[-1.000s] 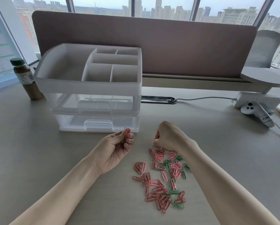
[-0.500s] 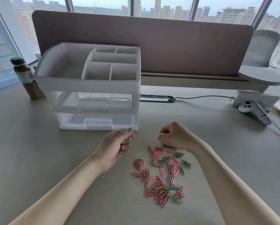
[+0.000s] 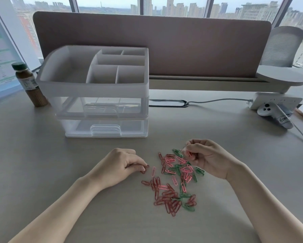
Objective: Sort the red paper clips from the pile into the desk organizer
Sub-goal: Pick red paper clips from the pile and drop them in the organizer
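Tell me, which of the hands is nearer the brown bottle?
Left. The left hand lies right of and nearer the camera than the brown bottle; the right hand is farther right.

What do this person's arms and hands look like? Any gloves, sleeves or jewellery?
Both forearms are bare up to the frame's lower edge: no sleeves show. The left hand and right hand wear no gloves, and no rings, watch or bracelet are visible. Nails look short and unpainted, though they are small in this view.

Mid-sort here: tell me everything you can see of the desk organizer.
The organizer is frosted white plastic on top, with one large open bay on the left and five smaller compartments on the right, all looking empty. Below are two clear drawers, both closed. It stands upright on the desk, behind the hands; neither touches it.
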{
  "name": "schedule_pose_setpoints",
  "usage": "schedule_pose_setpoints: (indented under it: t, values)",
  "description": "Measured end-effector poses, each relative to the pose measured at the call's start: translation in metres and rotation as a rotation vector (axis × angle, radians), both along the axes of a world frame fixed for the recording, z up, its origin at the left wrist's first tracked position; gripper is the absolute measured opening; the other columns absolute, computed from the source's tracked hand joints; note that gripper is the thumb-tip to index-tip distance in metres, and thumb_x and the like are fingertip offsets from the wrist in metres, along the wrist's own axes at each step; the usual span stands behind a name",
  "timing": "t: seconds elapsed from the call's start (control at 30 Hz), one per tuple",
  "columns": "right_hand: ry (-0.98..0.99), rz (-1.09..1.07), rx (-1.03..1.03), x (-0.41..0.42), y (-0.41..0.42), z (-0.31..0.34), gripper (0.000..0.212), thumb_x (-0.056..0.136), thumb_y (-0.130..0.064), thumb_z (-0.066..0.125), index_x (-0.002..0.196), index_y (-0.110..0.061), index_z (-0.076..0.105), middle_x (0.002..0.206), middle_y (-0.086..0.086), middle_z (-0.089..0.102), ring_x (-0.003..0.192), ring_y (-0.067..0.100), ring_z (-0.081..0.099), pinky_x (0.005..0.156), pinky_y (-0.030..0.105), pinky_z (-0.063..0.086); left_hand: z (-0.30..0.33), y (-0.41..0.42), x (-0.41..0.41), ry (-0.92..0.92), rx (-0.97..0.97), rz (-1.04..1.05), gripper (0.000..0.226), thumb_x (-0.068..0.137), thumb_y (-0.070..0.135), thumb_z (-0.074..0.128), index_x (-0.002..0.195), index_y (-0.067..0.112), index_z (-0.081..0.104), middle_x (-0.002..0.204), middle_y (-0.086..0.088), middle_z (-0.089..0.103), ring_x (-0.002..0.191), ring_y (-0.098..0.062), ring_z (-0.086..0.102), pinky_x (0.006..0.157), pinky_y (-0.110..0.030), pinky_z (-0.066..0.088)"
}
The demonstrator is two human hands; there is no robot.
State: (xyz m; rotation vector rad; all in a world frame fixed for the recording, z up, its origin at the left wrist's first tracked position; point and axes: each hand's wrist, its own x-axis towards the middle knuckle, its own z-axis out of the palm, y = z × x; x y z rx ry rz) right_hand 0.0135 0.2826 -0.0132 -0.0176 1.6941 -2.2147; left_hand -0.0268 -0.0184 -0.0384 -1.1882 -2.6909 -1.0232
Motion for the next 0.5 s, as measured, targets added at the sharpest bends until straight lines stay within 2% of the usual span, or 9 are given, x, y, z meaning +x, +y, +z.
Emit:
schedule_pose_setpoints:
  t: [0.1, 0.17, 0.27, 0.4, 0.5]
  values:
    - [-0.060, -0.012, -0.161, 0.004, 0.005, -0.008, 0.010, 0.082, -0.004, 0.064, 0.079, -0.006, 0.055, 0.068, 0.009, 0.053, 0.058, 0.014, 0.044, 0.050, 0.021, 0.040, 0.001, 0.000, 0.001, -0.003, -0.002, 0.067, 0.010, 0.087, 0.039, 0.067, 0.092, 0.035, 0.075, 0.073, 0.017, 0.062, 0.067, -0.003, 0.060, 0.065, -0.020, 0.047]
    - [-0.093, -0.022, -0.274, 0.004, 0.007, -0.013, 0.020, 0.075, -0.006, 0.075, 0.079, -0.008, 0.056, 0.069, 0.008, 0.054, 0.057, 0.013, 0.046, 0.049, 0.020, 0.040, 0.004, 0.009, 0.010, -0.010, 0.029, 0.108, 0.021, 0.086, 0.050, 0.061, 0.091, 0.035, 0.075, 0.073, 0.016, 0.063, 0.071, -0.002, 0.062, 0.067, -0.023, 0.049]
    - [-0.116, -0.064, -0.390, 0.003, 0.008, -0.015, 0.032, 0.061, -0.007, 0.087, 0.075, -0.009, 0.058, 0.069, 0.008, 0.057, 0.055, 0.011, 0.049, 0.047, 0.019, 0.043, 0.006, 0.029, 0.021, 0.026, -0.016, 0.142, 0.034, 0.080, 0.064, 0.056, 0.084, 0.036, 0.075, 0.069, 0.017, 0.060, 0.068, -0.002, 0.059, 0.063, -0.019, 0.046]
    - [-0.115, -0.099, -0.423, 0.003, 0.007, -0.016, 0.037, 0.055, -0.006, 0.089, 0.075, -0.008, 0.058, 0.070, 0.008, 0.058, 0.055, 0.011, 0.050, 0.047, 0.019, 0.044, 0.007, 0.037, 0.021, 0.000, -0.096, 0.204, 0.023, 0.077, 0.055, 0.070, 0.082, 0.033, 0.073, 0.073, 0.020, 0.063, 0.068, 0.002, 0.058, 0.065, -0.018, 0.046]
    - [-0.147, -0.081, -0.499, 0.005, 0.006, -0.017, 0.038, 0.056, -0.002, 0.083, 0.079, -0.009, 0.053, 0.069, 0.008, 0.055, 0.054, 0.012, 0.047, 0.047, 0.020, 0.041, 0.010, 0.037, 0.020, -0.036, -0.172, 0.213, 0.012, 0.085, 0.044, 0.068, 0.082, 0.033, 0.068, 0.078, 0.018, 0.066, 0.074, 0.000, 0.060, 0.070, -0.021, 0.048]
